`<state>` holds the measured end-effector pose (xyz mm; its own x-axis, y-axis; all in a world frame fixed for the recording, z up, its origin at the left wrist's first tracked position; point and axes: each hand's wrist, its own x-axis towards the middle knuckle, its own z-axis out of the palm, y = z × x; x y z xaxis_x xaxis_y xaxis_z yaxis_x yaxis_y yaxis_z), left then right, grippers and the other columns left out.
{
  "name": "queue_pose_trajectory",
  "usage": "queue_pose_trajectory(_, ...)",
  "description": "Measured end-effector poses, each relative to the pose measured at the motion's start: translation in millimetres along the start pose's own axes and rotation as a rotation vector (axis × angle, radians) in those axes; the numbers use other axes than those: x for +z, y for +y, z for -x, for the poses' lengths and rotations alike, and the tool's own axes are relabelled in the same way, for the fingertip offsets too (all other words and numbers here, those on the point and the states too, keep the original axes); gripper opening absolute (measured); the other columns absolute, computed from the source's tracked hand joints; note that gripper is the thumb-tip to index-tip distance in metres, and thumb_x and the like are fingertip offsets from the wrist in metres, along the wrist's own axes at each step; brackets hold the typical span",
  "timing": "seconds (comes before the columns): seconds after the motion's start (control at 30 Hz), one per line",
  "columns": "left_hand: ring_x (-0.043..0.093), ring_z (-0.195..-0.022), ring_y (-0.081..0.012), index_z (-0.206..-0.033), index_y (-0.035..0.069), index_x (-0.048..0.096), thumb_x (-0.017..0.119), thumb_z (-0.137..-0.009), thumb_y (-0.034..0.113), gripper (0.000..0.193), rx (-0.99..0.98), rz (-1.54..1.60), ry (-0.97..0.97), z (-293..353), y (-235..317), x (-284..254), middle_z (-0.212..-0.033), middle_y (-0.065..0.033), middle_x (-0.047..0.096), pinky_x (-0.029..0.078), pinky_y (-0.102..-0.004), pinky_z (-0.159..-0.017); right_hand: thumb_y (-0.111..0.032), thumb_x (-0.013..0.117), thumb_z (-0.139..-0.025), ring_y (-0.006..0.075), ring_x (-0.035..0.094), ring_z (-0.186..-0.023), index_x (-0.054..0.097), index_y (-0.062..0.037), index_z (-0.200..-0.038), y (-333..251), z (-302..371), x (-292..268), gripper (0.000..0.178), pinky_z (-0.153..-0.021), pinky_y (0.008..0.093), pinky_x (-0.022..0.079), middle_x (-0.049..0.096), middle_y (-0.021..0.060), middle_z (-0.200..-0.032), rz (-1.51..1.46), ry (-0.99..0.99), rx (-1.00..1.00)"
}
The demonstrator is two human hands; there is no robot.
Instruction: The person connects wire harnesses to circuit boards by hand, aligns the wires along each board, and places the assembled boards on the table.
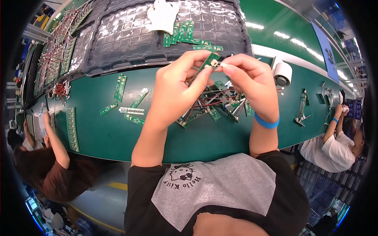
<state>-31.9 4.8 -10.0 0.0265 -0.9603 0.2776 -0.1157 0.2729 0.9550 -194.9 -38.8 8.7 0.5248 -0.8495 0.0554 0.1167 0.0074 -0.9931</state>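
Raised above the bench, my left hand (177, 84) pinches a narrow green circuit board (213, 58) between thumb and fingers. A small cream socket sits on the board's upper end. My right hand (254, 80), with a blue band at the wrist, closes its thumb and forefinger right at that socket. Whatever lies between those fingertips is too small and covered to make out. Below both hands spreads a pile of circuit boards (214, 114) with red and black wires, partly hidden by my hands. Left of my left forearm lie several loose green boards (136, 111).
A black plastic tray (118, 47) stands at the back, holding a white glove (162, 16) and several boards (185, 33). To the right are a white cylindrical device (282, 74) and wired boards (302, 110). Bundled wired boards (59, 51) fill the far left. Co-workers sit on both sides.
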Motion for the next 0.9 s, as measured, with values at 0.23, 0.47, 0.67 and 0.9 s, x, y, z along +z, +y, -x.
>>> queue_pose_trajectory(0.23,0.063,-0.071,-0.0126,-0.104,-0.005,0.056,0.054,-0.082,-0.003,0.022,0.165,-0.173,0.049,0.5,-2.0,8.9,-0.085,-0.0097,0.063,0.048,-0.0192,-0.054,-0.010,0.055,-0.084,0.0032,0.047,-0.069,0.059,0.0025,-0.086,-0.8,2.3,-3.4,0.013,-0.059,0.0179,0.037,0.056,-0.0005,-0.076,0.070,-0.004,0.002)
queue_pose_trajectory(0.47,0.063,-0.072,-0.0206,-0.107,-0.002,0.054,0.054,-0.078,-0.006,0.030,0.413,-0.455,0.091,1.0,-6.4,15.1,-0.087,-0.0133,0.062,0.050,-0.0276,-0.061,-0.011,0.054,-0.086,0.0011,0.041,-0.062,0.055,0.0014,-0.078,4.2,4.4,0.7,0.015,-0.053,0.0180,0.033,0.053,-0.0027,-0.069,0.156,0.041,-0.008)
queue_pose_trajectory(0.67,0.062,-0.073,-0.0266,-0.109,-0.003,0.051,0.054,-0.076,-0.005,0.033,0.390,-0.438,0.044,4.7,-6.2,16.3,-0.086,-0.0163,0.060,0.051,-0.0325,-0.062,-0.011,0.052,-0.086,0.0044,0.048,-0.071,0.054,0.0013,-0.078,-0.8,2.9,-10.0,0.015,-0.063,0.0194,0.039,0.059,0.0024,-0.075,0.044,-0.053,0.082)
queue_pose_trajectory(0.9,0.064,-0.071,-0.0163,-0.111,-0.003,0.052,0.051,-0.081,-0.005,0.030,0.404,-0.468,0.109,3.3,-9.2,23.9,-0.085,-0.0129,0.064,0.051,-0.0248,-0.057,-0.011,0.051,-0.087,0.0070,0.053,-0.077,0.053,0.0020,-0.081,10.0,-0.6,-6.9,0.014,-0.069,0.0207,0.042,0.060,0.0041,-0.080,-0.054,-0.031,-0.037)
